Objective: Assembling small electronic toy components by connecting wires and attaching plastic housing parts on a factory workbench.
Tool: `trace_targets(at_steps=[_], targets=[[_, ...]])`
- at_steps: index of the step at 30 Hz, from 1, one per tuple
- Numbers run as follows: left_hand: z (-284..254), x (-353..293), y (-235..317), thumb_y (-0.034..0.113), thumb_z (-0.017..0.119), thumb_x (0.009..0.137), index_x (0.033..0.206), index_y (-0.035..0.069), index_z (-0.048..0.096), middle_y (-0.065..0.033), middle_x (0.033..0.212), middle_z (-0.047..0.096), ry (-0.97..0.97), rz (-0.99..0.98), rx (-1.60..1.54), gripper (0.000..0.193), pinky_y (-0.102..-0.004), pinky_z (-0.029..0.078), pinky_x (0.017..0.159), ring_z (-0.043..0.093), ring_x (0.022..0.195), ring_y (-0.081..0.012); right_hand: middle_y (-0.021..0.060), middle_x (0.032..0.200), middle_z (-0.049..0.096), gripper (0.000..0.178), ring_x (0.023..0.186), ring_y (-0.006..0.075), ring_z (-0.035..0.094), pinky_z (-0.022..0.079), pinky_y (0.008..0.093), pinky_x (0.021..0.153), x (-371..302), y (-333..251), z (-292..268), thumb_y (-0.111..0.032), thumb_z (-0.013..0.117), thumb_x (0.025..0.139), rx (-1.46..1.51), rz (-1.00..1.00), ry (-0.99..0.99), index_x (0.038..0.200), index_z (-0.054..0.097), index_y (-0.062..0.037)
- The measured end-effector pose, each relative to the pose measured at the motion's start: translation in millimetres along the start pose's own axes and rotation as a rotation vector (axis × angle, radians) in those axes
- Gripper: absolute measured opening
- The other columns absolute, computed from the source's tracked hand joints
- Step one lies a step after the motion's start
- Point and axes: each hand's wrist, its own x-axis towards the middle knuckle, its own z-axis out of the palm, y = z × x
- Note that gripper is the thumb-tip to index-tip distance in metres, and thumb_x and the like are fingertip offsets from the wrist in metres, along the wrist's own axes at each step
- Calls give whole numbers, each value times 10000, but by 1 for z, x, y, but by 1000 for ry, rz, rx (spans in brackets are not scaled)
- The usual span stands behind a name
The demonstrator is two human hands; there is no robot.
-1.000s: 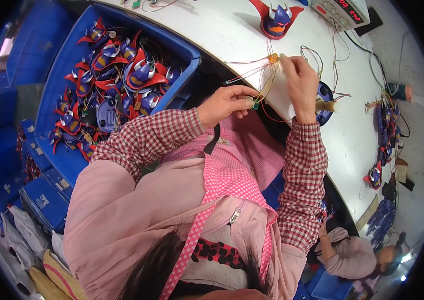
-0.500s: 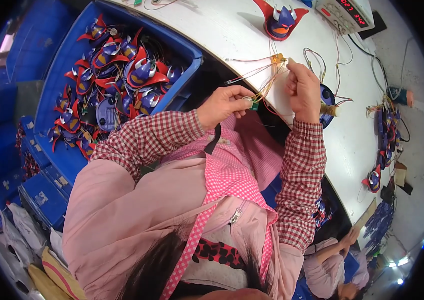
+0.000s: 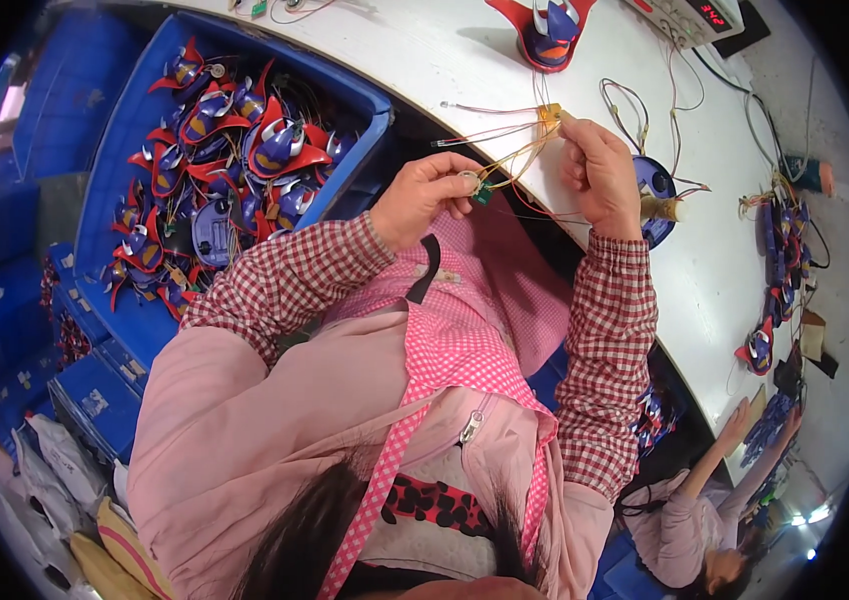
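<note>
Between the thumb and fingers of my left hand (image 3: 423, 200) is a small round silvery disc (image 3: 470, 181), with a small green circuit board (image 3: 483, 193) beside it. My right hand (image 3: 601, 178) is closed in a pinch at the edge of a small orange-yellow circuit board (image 3: 549, 116). Thin yellow and red wires (image 3: 523, 160) stretch between the two boards. Other leads run left from the orange-yellow board over the table's edge. More wires run up to a purple toy head (image 3: 551, 42) with white horns and a red collar, standing on the white table (image 3: 425, 60).
A blue bin (image 3: 365, 150) full of similar toy heads stands at my left. Right of my right hand are a spool (image 3: 663, 208) and a round purple part (image 3: 657, 178). A power supply (image 3: 690, 18) sits at the back. Another person (image 3: 690, 530) works at the lower right.
My left hand has moved left and slightly up with the disc and green board, drawing the wires longer. The orange-yellow board and toy head have shifted slightly up-left in view. The other person's arms have moved.
</note>
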Motion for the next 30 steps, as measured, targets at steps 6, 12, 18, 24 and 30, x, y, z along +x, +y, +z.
trace_targets(at_steps=[6, 12, 18, 24, 30], targets=[[2, -1, 2, 84, 545, 884, 1074, 3, 563, -46, 870, 605, -69, -56, -11, 207, -220, 473, 673, 567, 716, -102, -20, 645, 516, 182, 482, 58, 427, 325, 188, 428, -21, 5, 11, -175, 614, 861, -164, -219, 164, 864, 608, 7], [0, -1, 2, 91, 523, 899, 1100, -9, 547, -58, 901, 610, -89, -80, -84, 226, -232, 484, 684, 583, 736, -113, 29, 777, 566, 182, 599, 64, 510, 397, 193, 504, -81, 42, 23, -132, 613, 862, -582, -468, 151, 968, 590, 14], [3, 1, 0, 90, 511, 905, 1118, -13, 537, -65, 938, 607, -153, -112, -144, 238, -244, 485, 691, 591, 767, -123, 141, 819, 561, 266, 691, 241, 598, 477, 294, 601, -80, 76, 40, -48, 669, 774, -896, -768, 197, 1013, 559, -6], [5, 3, 0, 97, 507, 908, 1115, -5, 539, -73, 974, 601, -202, -140, -171, 233, -261, 482, 707, 585, 824, -132, 91, 841, 571, 268, 717, 173, 602, 491, 262, 617, -74, 80, 34, -32, 639, 812, -648, -608, 77, 1055, 534, 15], [4, 3, 0, 106, 494, 918, 1108, 3, 540, -68, 965, 599, -241, -112, -196, 221, -260, 480, 710, 580, 835, -129, 49, 898, 564, 286, 764, 115, 580, 500, 215, 691, -76, 75, 25, -20, 584, 862, -57, -206, -119, 1134, 503, 19]])
